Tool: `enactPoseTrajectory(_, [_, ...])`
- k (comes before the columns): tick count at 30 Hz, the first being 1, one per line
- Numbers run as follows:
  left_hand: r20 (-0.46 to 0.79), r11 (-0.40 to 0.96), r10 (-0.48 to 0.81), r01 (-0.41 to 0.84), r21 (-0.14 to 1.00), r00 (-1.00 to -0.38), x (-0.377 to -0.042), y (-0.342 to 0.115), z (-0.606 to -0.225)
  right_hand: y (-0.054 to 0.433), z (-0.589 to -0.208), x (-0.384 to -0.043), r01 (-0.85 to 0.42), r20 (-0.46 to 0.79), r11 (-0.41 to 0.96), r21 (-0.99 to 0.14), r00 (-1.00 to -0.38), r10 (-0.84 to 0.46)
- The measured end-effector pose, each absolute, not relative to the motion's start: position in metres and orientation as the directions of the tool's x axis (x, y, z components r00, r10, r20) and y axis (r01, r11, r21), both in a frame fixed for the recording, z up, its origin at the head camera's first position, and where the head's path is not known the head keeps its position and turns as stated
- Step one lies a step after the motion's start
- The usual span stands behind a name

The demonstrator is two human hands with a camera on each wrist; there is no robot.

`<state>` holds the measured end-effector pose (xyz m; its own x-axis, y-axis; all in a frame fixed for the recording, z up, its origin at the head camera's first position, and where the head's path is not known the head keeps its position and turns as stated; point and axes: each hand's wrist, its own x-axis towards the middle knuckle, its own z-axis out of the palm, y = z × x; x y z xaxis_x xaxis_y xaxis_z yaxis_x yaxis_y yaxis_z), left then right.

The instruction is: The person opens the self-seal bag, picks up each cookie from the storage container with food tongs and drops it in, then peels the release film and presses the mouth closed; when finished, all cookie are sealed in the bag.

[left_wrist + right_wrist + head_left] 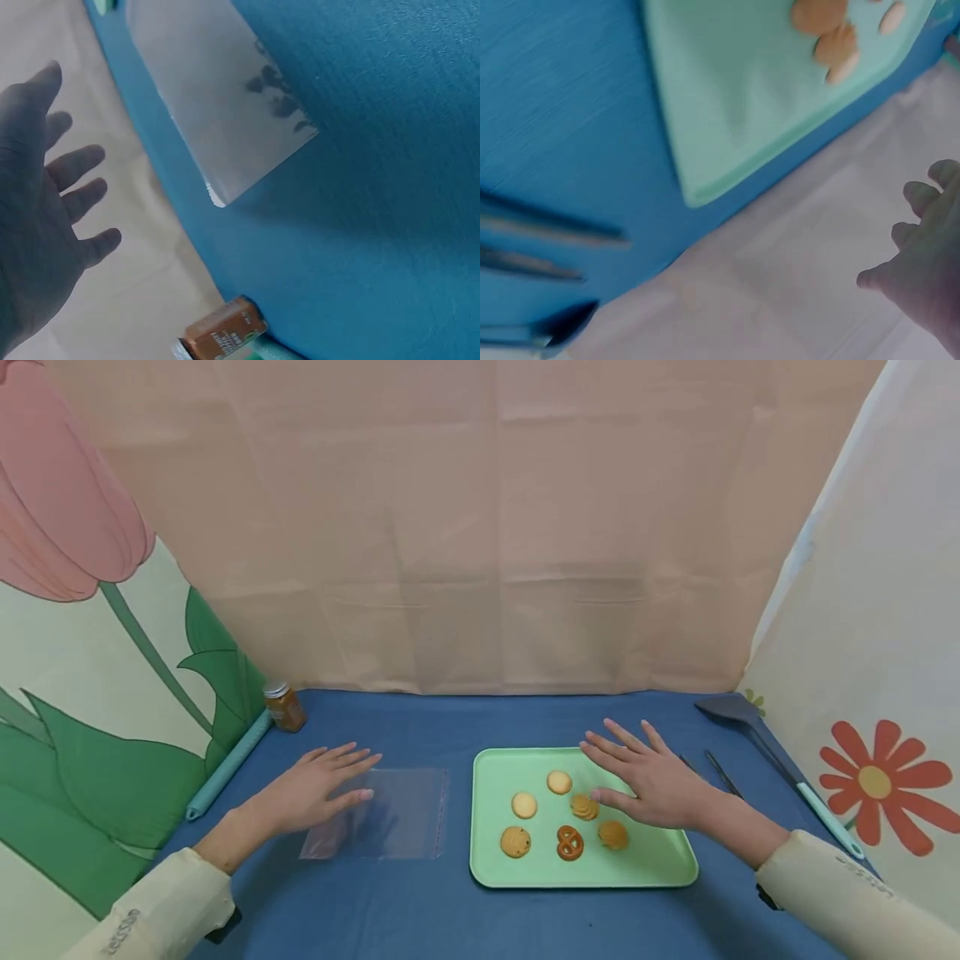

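Observation:
My left hand (pixel 325 787) hovers with spread fingers above the left part of a clear plastic bag (pixel 408 814), holding nothing. The bag lies flat on the blue cloth. Over the right side of a light green tray (pixel 667 860), my right hand (pixel 648 777) is held up with its fingers spread and nothing in it. On the tray sit a pretzel (pixel 570 842), a speckled round cookie (pixel 515 842), two pale round cookies, a swirled cookie (pixel 584 807) and another ridged golden cookie (pixel 612 835). In the wrist views both hands appear apart from the things below.
At the back left stands a brown jar (pixel 286 708) with a silver lid, beside a teal roll (pixel 228 766). To the right lie dark tongs (pixel 723 772), partly hidden by my right hand, and a dark spatula (pixel 757 735) with a mint handle. Walls enclose the table's back and sides.

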<state>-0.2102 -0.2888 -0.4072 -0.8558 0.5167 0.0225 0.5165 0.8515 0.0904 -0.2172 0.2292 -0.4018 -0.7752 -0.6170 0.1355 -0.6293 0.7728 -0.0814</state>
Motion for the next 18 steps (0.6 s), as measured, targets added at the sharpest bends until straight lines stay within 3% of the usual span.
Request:
enactPoseTrajectory(12, [-0.018,0.840,0.540,0.537,0.073,-0.842,-0.213,-0.286,-0.430,0.146,-0.422,-0.222,-0.780,0.038,0.617,-0.103,-0.623,-0.781])
enactPoseTrajectory(18, [-0.035,0.847,0.530,0.527,0.071,-0.847,-0.216,-0.284,-0.437,0.111,-0.433,-0.225,-0.801,-0.060,0.586,-0.122,-0.584,-0.810])
